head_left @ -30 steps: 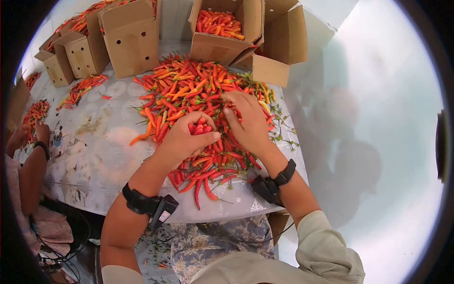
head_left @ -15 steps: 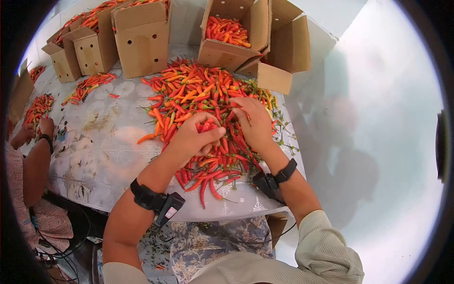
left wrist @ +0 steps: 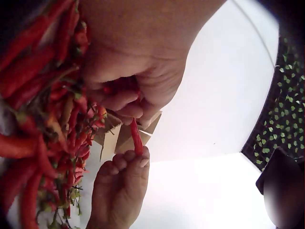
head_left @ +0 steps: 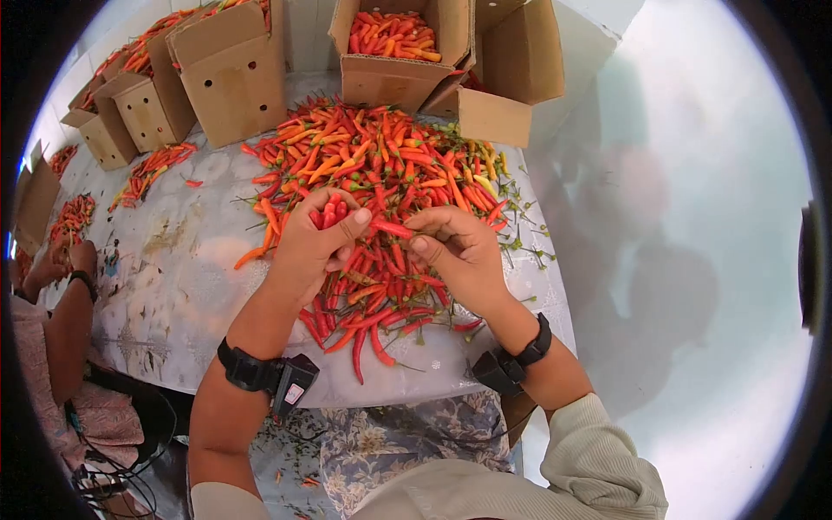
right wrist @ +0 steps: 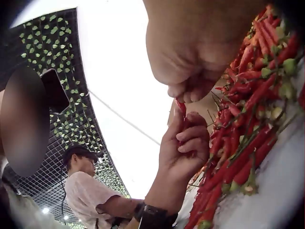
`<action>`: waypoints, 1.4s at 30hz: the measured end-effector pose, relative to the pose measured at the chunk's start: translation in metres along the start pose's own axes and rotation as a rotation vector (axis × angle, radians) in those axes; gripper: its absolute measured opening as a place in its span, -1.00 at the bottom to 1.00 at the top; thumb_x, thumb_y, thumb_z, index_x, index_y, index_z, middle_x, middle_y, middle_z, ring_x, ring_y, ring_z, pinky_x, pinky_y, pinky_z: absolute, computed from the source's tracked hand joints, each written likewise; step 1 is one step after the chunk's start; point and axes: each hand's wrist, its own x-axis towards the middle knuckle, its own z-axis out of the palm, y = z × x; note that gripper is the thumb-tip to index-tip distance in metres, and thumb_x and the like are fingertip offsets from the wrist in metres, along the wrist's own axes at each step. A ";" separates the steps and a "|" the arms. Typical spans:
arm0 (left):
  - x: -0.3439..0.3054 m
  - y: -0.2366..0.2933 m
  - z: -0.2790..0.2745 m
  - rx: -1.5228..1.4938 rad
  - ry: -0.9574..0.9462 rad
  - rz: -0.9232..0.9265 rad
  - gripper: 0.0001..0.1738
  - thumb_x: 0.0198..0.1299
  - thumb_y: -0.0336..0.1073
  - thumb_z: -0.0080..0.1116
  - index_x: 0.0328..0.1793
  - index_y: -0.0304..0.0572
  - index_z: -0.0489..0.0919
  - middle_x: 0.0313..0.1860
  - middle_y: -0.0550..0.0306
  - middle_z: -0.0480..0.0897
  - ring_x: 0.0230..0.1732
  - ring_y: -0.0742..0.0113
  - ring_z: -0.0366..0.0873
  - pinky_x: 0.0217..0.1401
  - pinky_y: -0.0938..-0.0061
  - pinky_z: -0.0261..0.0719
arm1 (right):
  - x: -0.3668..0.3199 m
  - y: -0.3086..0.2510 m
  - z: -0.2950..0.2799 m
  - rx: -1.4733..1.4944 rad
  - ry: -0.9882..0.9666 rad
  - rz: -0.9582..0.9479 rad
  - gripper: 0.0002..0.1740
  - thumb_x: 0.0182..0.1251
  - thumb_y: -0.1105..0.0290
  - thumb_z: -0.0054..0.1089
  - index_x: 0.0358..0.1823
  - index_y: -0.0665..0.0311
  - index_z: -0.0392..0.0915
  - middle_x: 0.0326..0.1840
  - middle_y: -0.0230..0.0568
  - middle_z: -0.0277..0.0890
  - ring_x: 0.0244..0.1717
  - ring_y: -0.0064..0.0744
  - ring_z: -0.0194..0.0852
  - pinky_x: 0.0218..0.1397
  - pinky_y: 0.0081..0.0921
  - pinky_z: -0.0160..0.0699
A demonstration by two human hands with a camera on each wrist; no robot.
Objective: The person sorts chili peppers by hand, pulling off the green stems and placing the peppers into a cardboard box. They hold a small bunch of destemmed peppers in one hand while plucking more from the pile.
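My left hand (head_left: 303,238) curls round several red chili peppers (head_left: 333,210), their ends showing above the fingers. In my right hand (head_left: 464,258), thumb and fingers pinch one end of a single red chili pepper (head_left: 392,229). Its other end lies right at the left thumb, so it spans the gap between the hands. The left wrist view shows this chili (left wrist: 137,138) reaching from the right fingertips up to the left fingers. Both hands are over a big heap of red and orange chilies (head_left: 373,156) on the covered table.
Cardboard boxes stand along the back, one holding chilies (head_left: 394,35) and another with its flap (head_left: 494,119) folded out. Green stems (head_left: 529,234) lie at the table's right edge. At far left another person's hands (head_left: 82,256) are at a smaller chili pile (head_left: 74,212).
My right hand has drawn back from the heap toward me and now pinches a red chili against the left thumb. The left hand still holds its bunch.
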 end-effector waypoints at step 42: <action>-0.007 0.000 0.012 0.160 -0.227 -0.142 -0.82 0.13 -0.34 0.22 -0.22 -0.22 0.47 -0.53 0.20 0.56 -0.70 0.62 0.41 -0.78 0.76 0.20 | 0.000 0.011 0.006 -0.471 0.220 -0.259 -0.90 0.09 0.47 0.30 -0.48 0.30 0.54 -0.56 -0.38 0.35 -0.56 -0.63 0.31 -0.51 -0.64 0.29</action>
